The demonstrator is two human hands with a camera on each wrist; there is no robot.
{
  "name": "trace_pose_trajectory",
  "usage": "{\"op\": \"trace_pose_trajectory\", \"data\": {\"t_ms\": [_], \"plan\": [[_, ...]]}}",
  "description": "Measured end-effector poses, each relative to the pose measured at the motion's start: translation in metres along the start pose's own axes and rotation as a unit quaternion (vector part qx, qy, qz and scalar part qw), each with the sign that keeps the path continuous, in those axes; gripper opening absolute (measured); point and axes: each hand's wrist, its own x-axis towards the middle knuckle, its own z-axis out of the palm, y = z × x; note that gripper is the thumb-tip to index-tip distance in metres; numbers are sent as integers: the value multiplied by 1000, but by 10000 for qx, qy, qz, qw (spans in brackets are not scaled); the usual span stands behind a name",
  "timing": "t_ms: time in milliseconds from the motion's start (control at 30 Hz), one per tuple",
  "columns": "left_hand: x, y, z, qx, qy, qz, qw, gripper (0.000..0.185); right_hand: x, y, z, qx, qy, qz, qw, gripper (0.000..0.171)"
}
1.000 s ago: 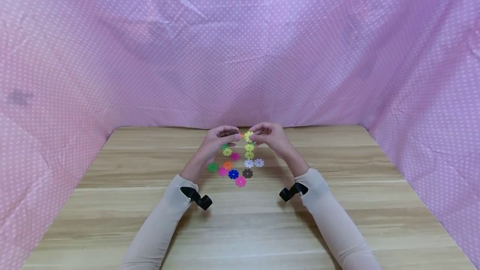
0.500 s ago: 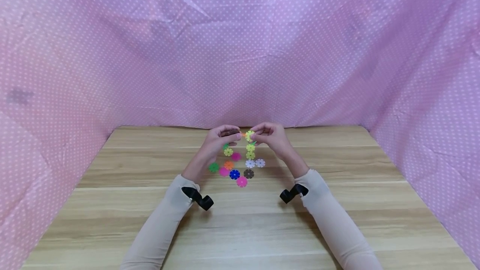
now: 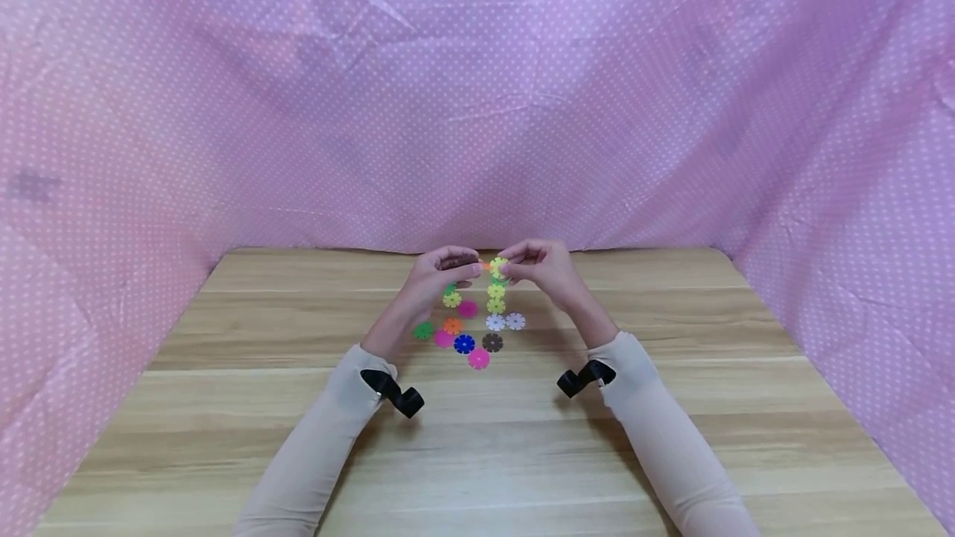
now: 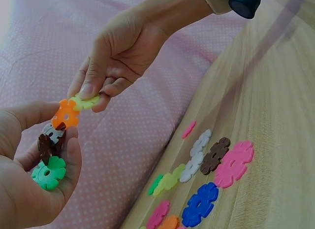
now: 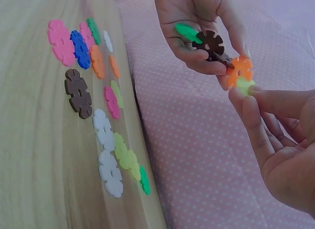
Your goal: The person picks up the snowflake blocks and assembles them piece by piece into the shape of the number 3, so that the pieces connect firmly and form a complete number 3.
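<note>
The left hand [image 3: 436,276] and the right hand [image 3: 543,273] pinch 2 bright flower pieces that touch.

Nearest are 2 pale sleeves [image 3: 317,446] over the wooden table [image 3: 462,437]. Make the blue piece [image 3: 464,344] a clock's middle, with 12 at the far end: a pink piece [image 3: 478,360] lies between 4 and 5, a brown piece [image 3: 492,343] at 3, an orange piece [image 3: 452,326] near 11, 2 white pieces [image 3: 496,322] near 2, and 2 yellow pieces [image 3: 496,291] near 1. Farther, the left hand, near 11, grips an orange flower [image 4: 65,113], with a brown flower [image 5: 210,42] and green flower [image 4: 48,175] in its palm. Between 1 and 2, the right hand's thumb and finger squeeze a yellow flower [image 4: 85,102] against the orange flower. Behind hangs a pink dotted cloth [image 3: 477,106].
</note>
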Motion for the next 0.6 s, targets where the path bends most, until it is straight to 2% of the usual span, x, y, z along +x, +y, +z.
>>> {"op": "trace_pose_trajectory", "data": {"t_ms": [233, 433, 600], "plan": [[-2, -3, 0, 95, -54, 47, 9999, 37, 1, 0, 2, -97, -5, 55, 9999, 22], [-1, -4, 1, 92, -56, 140, 9998, 42, 1, 1, 4, 7, 116, 93, 9999, 22], [-1, -3, 2, 53, -80, 15, 10000, 40, 1, 2, 6, 160, 143, 152, 9997, 25]]}}
